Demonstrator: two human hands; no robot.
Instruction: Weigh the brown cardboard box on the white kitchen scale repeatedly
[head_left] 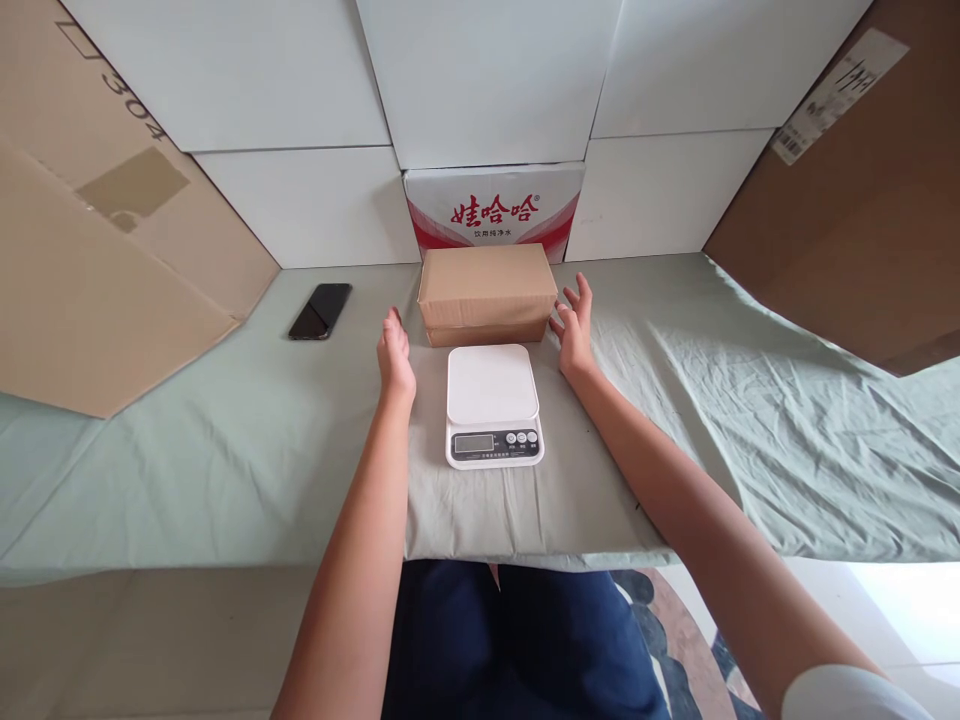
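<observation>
Brown cardboard makes up the box (pixel 487 292), which lies flat at 12 o'clock from the scale (pixel 493 404), just beyond it and in front of a red-and-white carton (pixel 495 210). Both rest on a pale green cloth (pixel 675 420) spread over the tabletop.

At the box's 9 o'clock, the left hand (pixel 395 358) stands on edge, fingers straight and together, open, holding nothing, near the box's left end but apart from it. At the box's 3 o'clock, the right hand (pixel 574 328) is open with fingers spread, its fingertips just beside the box's right end; whether they touch cannot be told.

The scale's white plate is bare, its display faces 6 o'clock.

Well off at 9 o'clock, a dark phone (pixel 320 311) lies on the cloth. Large cardboard sheets (pixel 90 250) lean at 10 and 2 o'clock, white panels (pixel 487 70) at 12.
</observation>
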